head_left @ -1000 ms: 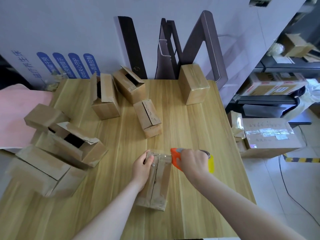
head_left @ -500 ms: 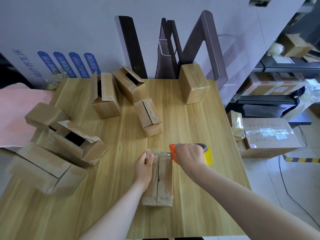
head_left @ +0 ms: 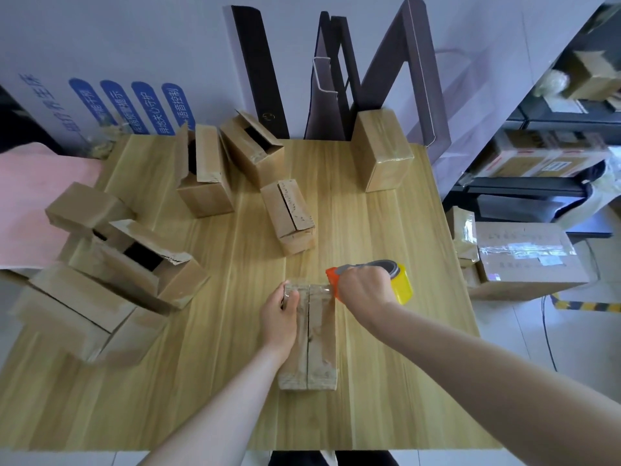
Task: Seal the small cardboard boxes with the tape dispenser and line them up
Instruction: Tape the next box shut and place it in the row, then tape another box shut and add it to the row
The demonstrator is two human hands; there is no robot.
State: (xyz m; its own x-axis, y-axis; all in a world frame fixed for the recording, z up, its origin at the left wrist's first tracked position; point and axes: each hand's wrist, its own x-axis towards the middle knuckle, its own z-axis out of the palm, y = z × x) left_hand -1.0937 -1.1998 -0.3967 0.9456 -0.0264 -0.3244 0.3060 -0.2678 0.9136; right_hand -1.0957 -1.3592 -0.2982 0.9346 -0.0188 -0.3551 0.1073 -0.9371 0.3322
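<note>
Wooden table in a cluttered storeroom: a person's left hand grips the far left corner of a small box lying near the front edge, thumb on top. The right hand is wrapped around an orange tape dispenser at the box's far right corner, with clear tape stretched across that end. If the left hand's hold slackens, the pull could drag the box askew, wrinkling the tape or laying it crooked. Open boxes at left and rear show dark insides; their contents cannot be made out. A taped box stands at the back.
</note>
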